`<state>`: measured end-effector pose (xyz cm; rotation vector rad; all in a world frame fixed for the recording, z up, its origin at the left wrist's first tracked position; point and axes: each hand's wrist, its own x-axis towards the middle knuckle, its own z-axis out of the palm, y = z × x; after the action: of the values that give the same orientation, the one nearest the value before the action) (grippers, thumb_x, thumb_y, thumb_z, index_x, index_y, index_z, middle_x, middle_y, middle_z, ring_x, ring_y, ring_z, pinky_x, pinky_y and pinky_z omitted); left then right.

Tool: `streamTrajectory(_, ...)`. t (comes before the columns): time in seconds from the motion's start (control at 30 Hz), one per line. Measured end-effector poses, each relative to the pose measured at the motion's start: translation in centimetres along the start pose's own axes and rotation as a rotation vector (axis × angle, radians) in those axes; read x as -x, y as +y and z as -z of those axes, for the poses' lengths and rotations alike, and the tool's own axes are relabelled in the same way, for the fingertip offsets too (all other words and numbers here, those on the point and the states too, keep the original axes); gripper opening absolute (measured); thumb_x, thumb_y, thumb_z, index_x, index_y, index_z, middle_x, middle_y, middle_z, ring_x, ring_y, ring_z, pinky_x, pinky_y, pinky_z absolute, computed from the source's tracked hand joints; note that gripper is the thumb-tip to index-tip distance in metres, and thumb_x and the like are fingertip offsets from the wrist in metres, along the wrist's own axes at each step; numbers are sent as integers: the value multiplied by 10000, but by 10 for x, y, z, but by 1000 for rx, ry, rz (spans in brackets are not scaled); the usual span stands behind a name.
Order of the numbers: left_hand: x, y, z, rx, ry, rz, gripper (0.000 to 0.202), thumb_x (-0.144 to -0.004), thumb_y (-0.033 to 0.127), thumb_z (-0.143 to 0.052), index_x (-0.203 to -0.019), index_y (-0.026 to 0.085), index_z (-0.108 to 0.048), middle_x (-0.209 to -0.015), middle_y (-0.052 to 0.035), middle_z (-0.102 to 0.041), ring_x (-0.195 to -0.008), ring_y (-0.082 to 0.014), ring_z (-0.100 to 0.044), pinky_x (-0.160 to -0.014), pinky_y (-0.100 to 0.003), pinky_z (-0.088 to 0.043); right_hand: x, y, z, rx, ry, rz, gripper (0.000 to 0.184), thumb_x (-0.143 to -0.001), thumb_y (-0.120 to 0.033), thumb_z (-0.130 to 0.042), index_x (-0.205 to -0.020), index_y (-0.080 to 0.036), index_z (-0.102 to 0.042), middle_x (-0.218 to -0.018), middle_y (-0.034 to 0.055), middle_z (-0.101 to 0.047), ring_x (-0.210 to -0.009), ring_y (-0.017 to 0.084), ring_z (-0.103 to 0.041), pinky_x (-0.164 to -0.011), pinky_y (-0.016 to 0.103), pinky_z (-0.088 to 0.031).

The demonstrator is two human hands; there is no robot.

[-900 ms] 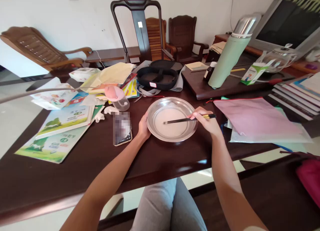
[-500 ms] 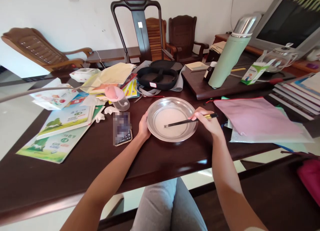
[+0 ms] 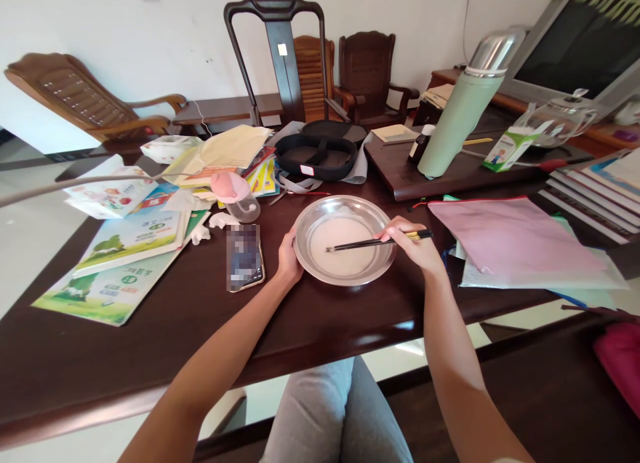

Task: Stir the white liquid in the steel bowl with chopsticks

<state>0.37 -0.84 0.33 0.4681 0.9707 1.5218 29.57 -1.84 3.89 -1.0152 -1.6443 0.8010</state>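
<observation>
Bowl, gripped by its left side in your left hand, sits on the table at mid-frame. Your right hand pinches black chopsticks, tips at the pale liquid. That liquid is already in and looks even, yet stirring seems unfinished; how much remains, you cannot tell. Beyond, upper right, a green flask stands capped.

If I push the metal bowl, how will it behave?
The shiny metal bowl looks stiff, so it probably won't flex. Its pale contents might slosh if runny. The broad, low shape suggests sliding before tipping.
</observation>
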Motion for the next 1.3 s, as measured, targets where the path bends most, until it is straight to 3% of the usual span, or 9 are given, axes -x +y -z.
streamTrajectory(0.2,-3,0,3,-4,-35,8,347,-831,356,-793,-1136,218,-883,-1113,-37,-916,-1259,-351,-814,-1105,-410,-635,1,8,10,-59,263,-10,656,-962,-849,-749,-620,-289,-746,-678,31,-751,-690,263,-772,-802,448,-634)
streamTrajectory(0.3,-5,1,3,-7,-58,0,381,-845,349,-771,-1184,217,-879,-1136,-55,-912,-1304,-361,-798,-1139,-429,-620,2,5,8,-70,163,-4,649,-967,-833,-757,-603,-296,-747,-660,38,-750,-702,271,-774,-792,450,-630)
streamTrajectory(0.43,-5,1,2,-7,-59,3,359,-841,342,-766,-1157,216,-881,-1106,-56,-910,-1321,-365,-791,-1143,-431,-619,0,2,1,-7,-7,9,600,-966,-840,-757,-716,-301,-835,-806,61,-844,-857,301,-823,-850,462,-634)
streamTrajectory(0.63,-1,-2,0,26,-27,-13,230,-788,427,-819,-898,226,-814,-1026,-72,-900,-1333,-400,-782,-1131,-453,-630,1,7,9,-42,264,12,624,-985,-817,-754,-652,-290,-776,-696,33,-767,-718,273,-787,-826,458,-617)
streamTrajectory(0.7,-1,-4,0,19,-15,-10,218,-775,429,-828,-856,230,-791,-989,-66,-893,-1312,-401,-790,-1119,-452,-636,2,6,9,-81,234,11,642,-983,-815,-757,-613,-290,-754,-662,33,-736,-692,270,-775,-787,448,-612)
streamTrajectory(0.83,-2,-5,1,18,-3,-10,196,-768,408,-814,-846,230,-794,-927,-55,-875,-1271,-392,-804,-1114,-447,-641,1,3,1,-37,13,3,599,-962,-831,-769,-699,-296,-829,-780,59,-822,-835,296,-817,-820,450,-630)
streamTrajectory(0.9,-3,-5,2,13,-4,-20,207,-778,409,-808,-883,230,-810,-948,-56,-879,-1292,-388,-796,-1129,-444,-632,-1,4,-1,2,21,7,601,-951,-859,-759,-746,-300,-848,-828,62,-853,-885,303,-826,-864,463,-635)
streamTrajectory(1.07,-6,-4,4,-10,-43,-31,310,-793,425,-800,-1025,226,-853,-1070,-66,-902,-1326,-379,-785,-1158,-447,-615,1,8,10,-27,251,-15,630,-980,-832,-742,-654,-293,-768,-706,37,-787,-752,283,-804,-856,468,-633)
streamTrajectory(1.3,-8,-6,5,-12,-25,-45,246,-745,428,-799,-893,233,-817,-993,-57,-892,-1285,-383,-796,-1146,-446,-616,0,1,-1,-15,-5,3,601,-959,-846,-759,-722,-300,-839,-791,59,-833,-849,298,-817,-860,459,-630)
